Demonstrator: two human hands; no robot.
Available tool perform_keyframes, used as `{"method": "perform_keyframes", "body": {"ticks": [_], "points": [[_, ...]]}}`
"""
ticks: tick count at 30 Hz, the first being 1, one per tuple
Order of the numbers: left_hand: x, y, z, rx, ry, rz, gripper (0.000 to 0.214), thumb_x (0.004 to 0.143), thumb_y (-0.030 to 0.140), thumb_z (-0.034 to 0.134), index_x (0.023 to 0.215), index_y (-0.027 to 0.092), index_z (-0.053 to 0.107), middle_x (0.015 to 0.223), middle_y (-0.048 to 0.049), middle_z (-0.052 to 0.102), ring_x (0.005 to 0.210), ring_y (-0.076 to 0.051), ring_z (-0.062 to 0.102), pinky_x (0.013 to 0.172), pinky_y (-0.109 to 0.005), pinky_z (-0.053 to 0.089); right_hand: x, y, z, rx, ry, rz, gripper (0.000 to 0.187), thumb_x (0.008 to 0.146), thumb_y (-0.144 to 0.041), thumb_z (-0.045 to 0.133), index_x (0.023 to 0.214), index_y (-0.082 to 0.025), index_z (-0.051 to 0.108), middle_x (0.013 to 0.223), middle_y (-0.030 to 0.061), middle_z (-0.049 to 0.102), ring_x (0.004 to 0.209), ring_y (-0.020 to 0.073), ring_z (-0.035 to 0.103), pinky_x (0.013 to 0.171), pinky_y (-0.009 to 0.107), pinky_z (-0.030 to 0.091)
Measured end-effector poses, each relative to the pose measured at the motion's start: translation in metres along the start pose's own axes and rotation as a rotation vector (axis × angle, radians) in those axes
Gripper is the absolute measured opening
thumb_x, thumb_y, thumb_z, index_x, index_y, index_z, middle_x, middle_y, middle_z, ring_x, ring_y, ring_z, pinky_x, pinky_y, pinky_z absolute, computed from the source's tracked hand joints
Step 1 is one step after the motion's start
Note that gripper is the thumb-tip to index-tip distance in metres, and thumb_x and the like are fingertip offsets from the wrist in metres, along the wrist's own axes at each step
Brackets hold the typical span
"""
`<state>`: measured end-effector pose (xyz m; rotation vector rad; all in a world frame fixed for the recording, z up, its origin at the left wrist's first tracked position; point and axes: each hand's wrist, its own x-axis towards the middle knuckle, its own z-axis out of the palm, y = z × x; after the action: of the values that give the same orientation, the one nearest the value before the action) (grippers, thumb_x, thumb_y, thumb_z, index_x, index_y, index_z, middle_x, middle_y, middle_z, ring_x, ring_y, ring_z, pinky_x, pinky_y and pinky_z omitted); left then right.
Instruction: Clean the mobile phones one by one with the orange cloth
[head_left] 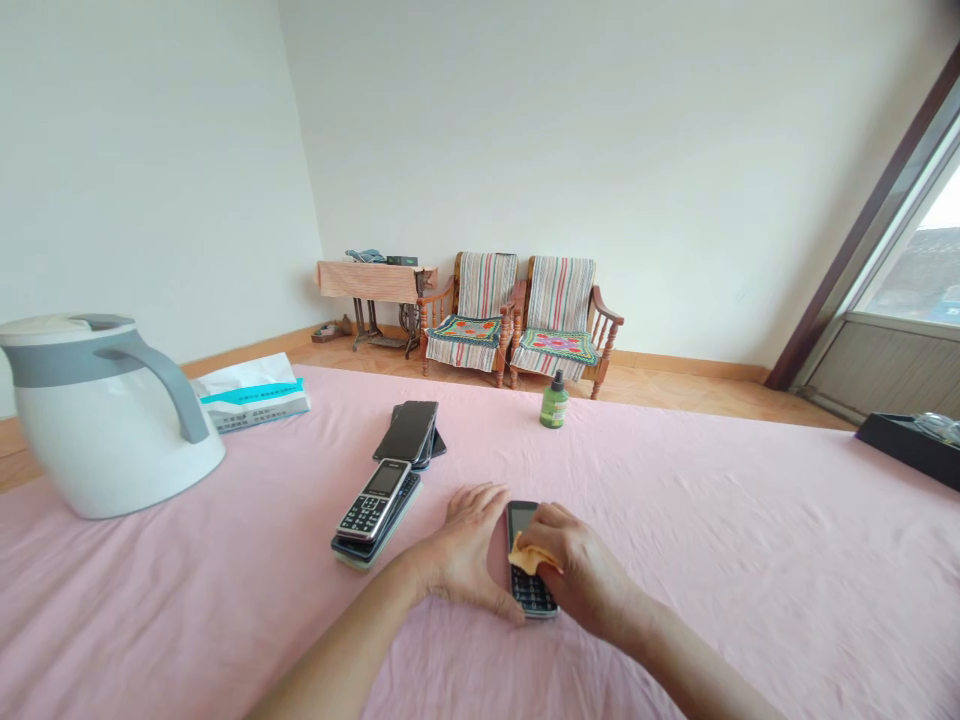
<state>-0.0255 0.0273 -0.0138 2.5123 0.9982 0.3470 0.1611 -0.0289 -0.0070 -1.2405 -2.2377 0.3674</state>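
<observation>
A black keypad phone (pixel 534 594) lies face up on the pink cloth, its screen toward the far side. My right hand (pixel 574 565) is closed on a small yellow cloth (pixel 531 556) and presses it on the phone's middle, hiding part of screen and keys. Beside the phone's left edge rests my left hand (pixel 469 555), fingers stretched apart, the thumb at the phone's lower left corner. To the left, a silver-edged keypad phone (pixel 373 505) tops a stack of phones. Just behind it, a black smartphone (pixel 407 430) lies on another pile.
A green spray bottle (pixel 554 405) stands beyond my hands. At left are a white and grey jug (pixel 112 420) and a tissue pack (pixel 255 395). A black box (pixel 911 445) sits at the right edge. Two wooden chairs (pixel 559 320) and a cloth-covered sewing table (pixel 375 281) stand along the wall.
</observation>
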Motion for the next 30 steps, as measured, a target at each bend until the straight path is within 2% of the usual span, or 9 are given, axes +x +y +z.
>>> {"method": "perform_keyframes", "body": {"ticks": [3, 6, 12, 16, 20, 22, 24, 26, 30], "points": [[-0.002, 0.004, -0.004, -0.012, -0.057, -0.085, 0.121, 0.042, 0.061, 0.076, 0.139, 0.012, 0.022, 0.146, -0.0227, 0.022, 0.135, -0.04, 0.015, 0.109, -0.056, 0.013, 0.024, 0.014, 0.004, -0.088, 0.053, 0.018, 0.03, 0.07, 0.003, 0.044, 0.078, -0.016, 0.064, 0.081, 0.0049, 0.056, 0.08, 0.016, 0.05, 0.07, 0.025, 0.04], [-0.004, 0.008, -0.006, -0.014, -0.084, -0.164, 0.121, 0.044, 0.061, 0.075, 0.139, 0.008, 0.022, 0.147, -0.0254, 0.017, 0.137, -0.04, 0.01, 0.109, -0.056, 0.012, 0.037, 0.019, 0.006, -0.113, 0.082, 0.032, 0.028, 0.077, 0.001, 0.042, 0.08, -0.015, 0.065, 0.082, 0.0063, 0.056, 0.083, 0.017, 0.051, 0.074, 0.027, 0.04], [-0.017, 0.017, -0.008, -0.01, 0.006, -0.257, 0.112, 0.046, 0.058, 0.075, 0.136, 0.011, 0.029, 0.145, -0.0246, 0.024, 0.135, -0.041, 0.016, 0.109, -0.055, 0.016, 0.021, 0.011, 0.005, -0.095, 0.025, 0.0, 0.033, 0.068, 0.004, 0.046, 0.081, -0.019, 0.065, 0.08, 0.0029, 0.056, 0.079, 0.0154, 0.051, 0.069, 0.024, 0.04], [-0.024, 0.028, -0.008, -0.009, -0.007, -0.197, 0.105, 0.046, 0.055, 0.077, 0.132, 0.01, 0.036, 0.138, -0.0224, 0.034, 0.13, -0.04, 0.026, 0.106, -0.053, 0.022, 0.014, 0.018, 0.005, -0.066, 0.076, 0.063, 0.032, 0.067, 0.004, 0.046, 0.079, -0.019, 0.065, 0.081, 0.0032, 0.055, 0.078, 0.0151, 0.052, 0.068, 0.024, 0.04], [-0.029, 0.046, -0.005, -0.027, 0.137, -0.141, 0.073, 0.047, 0.046, 0.082, 0.109, 0.018, 0.054, 0.112, -0.0098, 0.052, 0.108, -0.032, 0.047, 0.093, -0.048, 0.038, 0.012, 0.026, 0.004, -0.073, 0.153, 0.131, 0.029, 0.069, 0.003, 0.045, 0.079, -0.017, 0.064, 0.081, 0.0043, 0.055, 0.079, 0.0159, 0.052, 0.071, 0.026, 0.041], [-0.036, 0.054, -0.002, -0.07, 0.198, -0.099, 0.05, 0.059, 0.033, 0.08, 0.102, 0.021, 0.056, 0.106, -0.0055, 0.054, 0.103, -0.027, 0.049, 0.089, -0.042, 0.042, 0.004, 0.024, 0.002, -0.054, 0.14, 0.127, 0.031, 0.068, 0.003, 0.044, 0.079, -0.017, 0.064, 0.081, 0.004, 0.055, 0.078, 0.0156, 0.052, 0.07, 0.026, 0.041], [-0.044, 0.06, 0.002, -0.128, 0.204, -0.039, 0.032, 0.071, 0.016, 0.07, 0.099, 0.022, 0.058, 0.101, -0.0023, 0.056, 0.1, -0.021, 0.052, 0.089, -0.036, 0.043, -0.009, 0.018, -0.001, -0.02, 0.117, 0.134, 0.034, 0.066, 0.004, 0.043, 0.08, -0.018, 0.064, 0.082, 0.0039, 0.055, 0.077, 0.0156, 0.053, 0.069, 0.025, 0.041], [-0.051, 0.062, 0.008, -0.16, 0.188, -0.015, 0.029, 0.073, 0.008, 0.067, 0.097, 0.022, 0.058, 0.098, -0.0007, 0.057, 0.096, -0.019, 0.054, 0.086, -0.032, 0.045, -0.023, 0.011, -0.002, 0.02, 0.101, 0.149, 0.037, 0.062, 0.005, 0.042, 0.081, -0.018, 0.064, 0.083, 0.0037, 0.055, 0.077, 0.0158, 0.053, 0.068, 0.025, 0.041], [-0.055, 0.061, 0.019, -0.101, 0.206, 0.016, 0.029, 0.075, 0.005, 0.065, 0.097, 0.022, 0.06, 0.094, -0.0002, 0.06, 0.092, -0.018, 0.056, 0.081, -0.03, 0.047, -0.041, 0.003, -0.003, 0.115, 0.087, 0.15, 0.043, 0.057, 0.007, 0.041, 0.083, -0.02, 0.063, 0.083, 0.0024, 0.055, 0.076, 0.015, 0.054, 0.066, 0.024, 0.041]]}}
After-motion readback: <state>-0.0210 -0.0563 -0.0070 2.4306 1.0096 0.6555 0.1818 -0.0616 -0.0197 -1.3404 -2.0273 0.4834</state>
